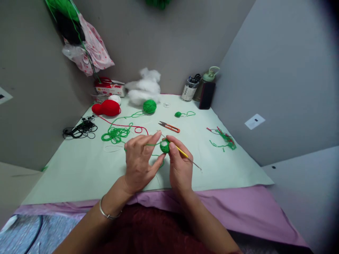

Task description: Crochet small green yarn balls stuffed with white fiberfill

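Note:
My right hand (181, 162) grips a crochet hook (182, 151) with a yellow handle, its lower end jutting out to the right. At its fingertips is a small round green crochet piece (164, 147) with white stuffing showing in its opening. My left hand (140, 158) is to the left, with green yarn (153, 144) running from its fingers to the piece. The left index finger is raised, and the thumb tip is by the piece's lower edge. Just beyond the hands lie orange-handled thread snips (171, 127).
Green yarn loops (116, 134), a black yarn tangle (81, 128) and a red stuffed piece (107, 108) lie left. Behind are a green yarn ball (149, 106) and white stuffing (145, 86). Yarn scraps (225, 139) lie right; a phone (207, 96) leans at the back.

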{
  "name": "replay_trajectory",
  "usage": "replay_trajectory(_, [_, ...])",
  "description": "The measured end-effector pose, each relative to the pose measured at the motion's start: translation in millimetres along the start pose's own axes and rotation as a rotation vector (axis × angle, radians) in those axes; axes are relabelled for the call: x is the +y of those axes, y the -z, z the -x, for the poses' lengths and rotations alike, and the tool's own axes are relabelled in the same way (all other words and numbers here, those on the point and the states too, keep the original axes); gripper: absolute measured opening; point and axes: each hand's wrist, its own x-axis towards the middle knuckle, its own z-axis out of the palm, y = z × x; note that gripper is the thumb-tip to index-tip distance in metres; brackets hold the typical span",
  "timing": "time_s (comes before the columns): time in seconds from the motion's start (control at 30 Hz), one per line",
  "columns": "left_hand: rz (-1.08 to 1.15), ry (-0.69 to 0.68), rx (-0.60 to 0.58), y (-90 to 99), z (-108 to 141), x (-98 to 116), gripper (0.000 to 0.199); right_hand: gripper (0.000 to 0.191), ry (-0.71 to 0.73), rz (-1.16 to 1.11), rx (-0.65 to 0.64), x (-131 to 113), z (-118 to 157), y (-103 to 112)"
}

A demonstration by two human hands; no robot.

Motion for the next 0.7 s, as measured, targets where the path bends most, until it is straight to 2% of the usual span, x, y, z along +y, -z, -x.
replay_trajectory(0.17, [0.213, 0.014, 0.031, -10.1, 5, 0, 0.08, 0.022, 0.061, 0.049, -0.002, 0, 6, -6])
replay_trajectory(0.37, [0.251, 0.064, 0.027, -16.0, 6, 2, 0.08, 0.02, 0.172, 0.153, -0.036, 0, 2, -2])
replay_trajectory(0.47, [0.375, 0.232, -0.034, -10.9, 5, 7, 0.082, 0.022, 0.316, 0.298, -0.096, -5, -6, 10])
replay_trajectory(0.57, [0.623, 0.457, -0.093, -4.3, 2, 15, 0.081, 0.027, 0.451, 0.389, -0.115, -9, -9, 20])
replay_trajectory(0.7, [0.919, 0.711, -0.108, 2.9, -4, 21, 0.081, 0.029, 0.44, 0.336, -0.127, -11, -4, 24])
